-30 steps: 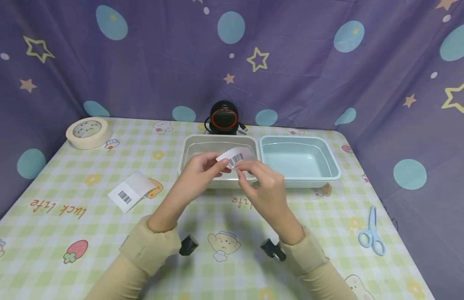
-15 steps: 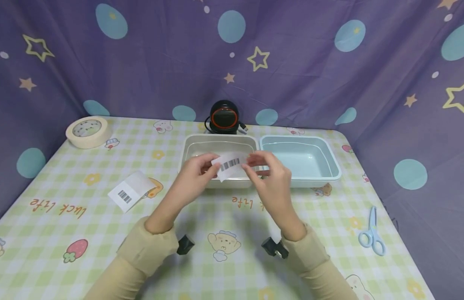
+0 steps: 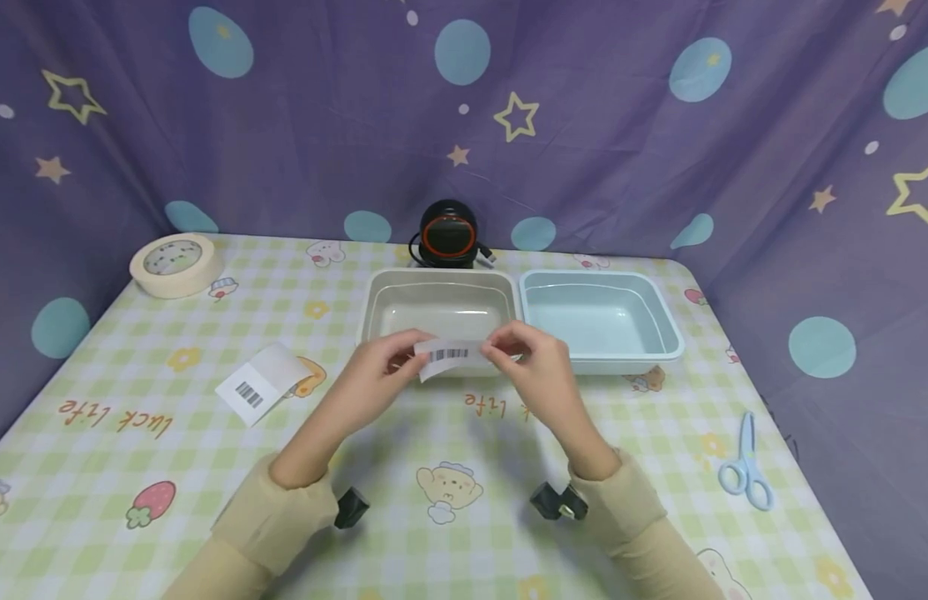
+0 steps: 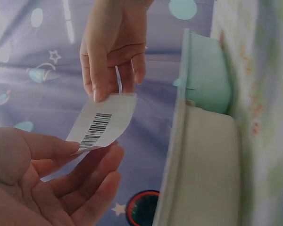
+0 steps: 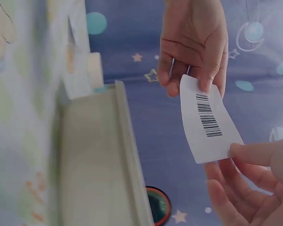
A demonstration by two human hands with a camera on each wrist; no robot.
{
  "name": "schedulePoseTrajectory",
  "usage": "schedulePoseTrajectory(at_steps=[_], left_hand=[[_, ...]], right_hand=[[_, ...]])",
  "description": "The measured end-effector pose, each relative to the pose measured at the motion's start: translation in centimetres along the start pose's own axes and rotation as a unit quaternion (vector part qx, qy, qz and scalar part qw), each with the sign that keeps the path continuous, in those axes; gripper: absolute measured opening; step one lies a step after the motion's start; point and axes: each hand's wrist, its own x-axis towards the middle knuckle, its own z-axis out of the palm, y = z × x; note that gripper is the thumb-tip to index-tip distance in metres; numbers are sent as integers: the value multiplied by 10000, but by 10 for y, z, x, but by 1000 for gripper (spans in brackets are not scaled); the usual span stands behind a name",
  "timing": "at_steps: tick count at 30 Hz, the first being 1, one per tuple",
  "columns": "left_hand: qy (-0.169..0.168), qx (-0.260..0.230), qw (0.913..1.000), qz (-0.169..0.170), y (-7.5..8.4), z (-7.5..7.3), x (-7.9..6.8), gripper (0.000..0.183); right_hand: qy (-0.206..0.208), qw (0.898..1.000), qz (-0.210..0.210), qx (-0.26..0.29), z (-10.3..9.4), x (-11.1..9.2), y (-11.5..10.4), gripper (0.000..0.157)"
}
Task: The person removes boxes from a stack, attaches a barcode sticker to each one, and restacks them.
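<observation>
A small white barcode label (image 3: 455,353) is stretched between both hands, above the front rim of the grey bin (image 3: 441,279). My left hand (image 3: 377,371) pinches its left end between thumb and fingers. At the other end, my right hand (image 3: 537,360) pinches it the same way. The wrist views show the label (image 4: 104,122) slightly curved, its printed bars facing up toward the thumbs. On the table to the left lies a second piece of barcode label paper (image 3: 261,383), one end curling up.
A light blue bin (image 3: 599,312) stands right of the grey one. Behind them is a round black device with an orange ring (image 3: 449,233) and a cable. A masking tape roll (image 3: 175,265) lies at the back left, blue scissors (image 3: 745,467) at the right.
The right fingers shifted along the label and now pinch its right end. Both hands came lower and nearer, and the label went from tilted to nearly level.
</observation>
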Motion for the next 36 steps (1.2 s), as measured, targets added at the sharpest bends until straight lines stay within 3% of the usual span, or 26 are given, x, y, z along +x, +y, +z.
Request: schedulePoseTrajectory(at_steps=[9,14,17,23,28,36], left_hand=[[101,125,9989,-442,-25,11,-17,29],[143,45,9985,-520,-38,18,-21,10],[78,-91,9978,-652,-47,22,-20,4],[-51,-605,9924,-1069,-60,30,-16,10],[-24,-804,9883,-1295,-67,35,-13,16],[218,-1059,9814,-1583,-74,40,-7,28]], right_hand=[[-886,9934,663,297,21,-12,15,7],[-1191,9855,1096,513,30,-14,24,7],[-1384,9809,1275,496,34,-13,30,7],[-1728,9669,1715,766,43,-11,46,8],[-1722,9534,2207,1128,49,-8,58,12],[-1294,9334,2764,1889,56,-6,66,18]])
